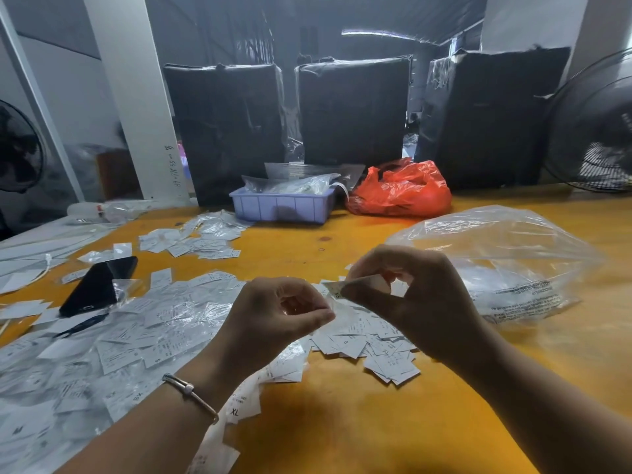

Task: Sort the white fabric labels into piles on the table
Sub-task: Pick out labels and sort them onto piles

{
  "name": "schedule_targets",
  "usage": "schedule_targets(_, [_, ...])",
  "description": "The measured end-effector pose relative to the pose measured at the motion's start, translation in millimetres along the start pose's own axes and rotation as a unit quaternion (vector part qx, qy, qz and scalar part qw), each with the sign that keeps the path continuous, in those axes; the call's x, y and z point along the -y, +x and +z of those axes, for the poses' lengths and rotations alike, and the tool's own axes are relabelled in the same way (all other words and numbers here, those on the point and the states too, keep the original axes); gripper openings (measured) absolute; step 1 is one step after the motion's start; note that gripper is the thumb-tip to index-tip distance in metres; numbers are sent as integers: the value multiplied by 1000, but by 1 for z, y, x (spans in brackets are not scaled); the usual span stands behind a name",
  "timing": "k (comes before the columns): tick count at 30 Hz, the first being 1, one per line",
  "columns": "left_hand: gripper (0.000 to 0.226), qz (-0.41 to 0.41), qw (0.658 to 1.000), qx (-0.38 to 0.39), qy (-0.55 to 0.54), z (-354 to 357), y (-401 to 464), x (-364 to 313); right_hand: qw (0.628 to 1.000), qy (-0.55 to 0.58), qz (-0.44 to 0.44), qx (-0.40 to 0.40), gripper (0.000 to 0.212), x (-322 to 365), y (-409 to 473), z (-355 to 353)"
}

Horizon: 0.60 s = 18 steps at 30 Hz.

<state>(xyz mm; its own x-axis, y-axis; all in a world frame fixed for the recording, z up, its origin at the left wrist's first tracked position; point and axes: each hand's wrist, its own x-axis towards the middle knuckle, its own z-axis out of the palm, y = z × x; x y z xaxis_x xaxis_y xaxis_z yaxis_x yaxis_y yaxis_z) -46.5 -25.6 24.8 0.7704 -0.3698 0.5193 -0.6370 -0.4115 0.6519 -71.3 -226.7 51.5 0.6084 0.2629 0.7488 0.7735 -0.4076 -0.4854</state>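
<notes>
Both hands hover above the orange table (342, 432) at mid-frame. My right hand (410, 295) pinches a small white fabric label (337, 288) between thumb and fingers. My left hand (273, 313) is curled just left of it, its thumb and fingertips close to the label's lower edge; whether they grip it I cannot tell. Under the hands lies a heap of white labels (372, 350) with size letters. A wider spread of labels and clear sleeves (119, 343) covers the left side. Another small pile (191, 241) sits further back.
A black phone (99, 285) lies among the labels at left. A large clear plastic bag (506, 265) sits at right. Behind are a lilac tray (284, 208), a red plastic bag (400, 193), black wrapped bundles (352, 111) and a fan (595, 124).
</notes>
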Motion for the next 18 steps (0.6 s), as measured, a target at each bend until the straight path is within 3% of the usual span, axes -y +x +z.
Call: schedule_targets(18, [6, 6, 1000, 2, -1, 0, 0, 1, 998, -62, -1, 10, 6, -1, -2, 1])
